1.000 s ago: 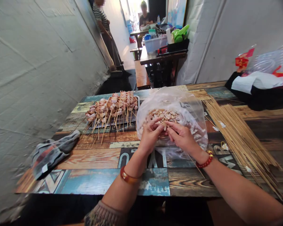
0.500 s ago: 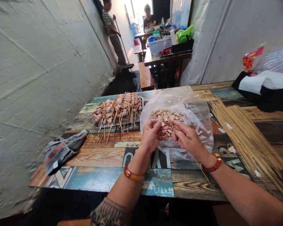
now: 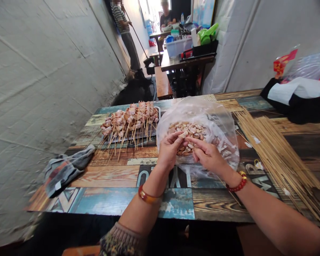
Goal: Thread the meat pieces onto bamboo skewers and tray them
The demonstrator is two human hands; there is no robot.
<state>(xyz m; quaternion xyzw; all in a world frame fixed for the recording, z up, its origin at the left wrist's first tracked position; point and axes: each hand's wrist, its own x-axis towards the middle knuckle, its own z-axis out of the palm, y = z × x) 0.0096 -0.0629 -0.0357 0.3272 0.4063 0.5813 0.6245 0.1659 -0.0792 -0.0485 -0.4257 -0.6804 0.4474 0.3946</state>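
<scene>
My left hand pinches a pale garlic clove between thumb and fingertips. My right hand is closed around a thin bamboo skewer, whose lower end sticks out below my wrist. The skewer's tip is near the clove; whether it has pierced it I cannot tell. Both hands are over an open clear plastic bag with a heap of loose garlic cloves in it. To the left, several loaded garlic skewers lie piled on a metal tray.
A large bundle of bare bamboo skewers lies at the right. A grey cloth rests at the table's left end, and a black bag at the far right. Beyond are a second table with a plastic bin and two people.
My left hand has brought the clove up to the right hand's fingertips. The view has shifted slightly. In the background, the standing person's long-handled dustpan has moved.
</scene>
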